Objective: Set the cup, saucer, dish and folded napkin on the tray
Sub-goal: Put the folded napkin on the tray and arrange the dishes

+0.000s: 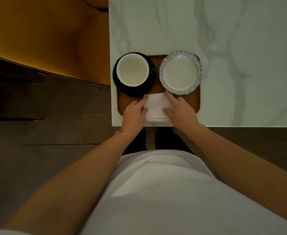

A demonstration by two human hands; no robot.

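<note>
A brown tray (pixel 190 102) lies at the near left corner of the marble table. On its left part a white cup (pixel 132 72) stands on a black saucer (pixel 118 82). To the right sits a white dish (pixel 181 72) with a blue scalloped rim. A folded white napkin (pixel 156 106) lies at the tray's near edge, overhanging it slightly. My left hand (pixel 135 114) holds the napkin's left side, thumb on top. My right hand (pixel 181 111) holds its right side, with the index finger reaching toward the dish.
The white marble table (pixel 241 39) stretches away to the right and far side; its near edge runs just below the tray. An orange chair or bench (pixel 46 39) stands to the left. Dark floor and my feet lie below the table edge.
</note>
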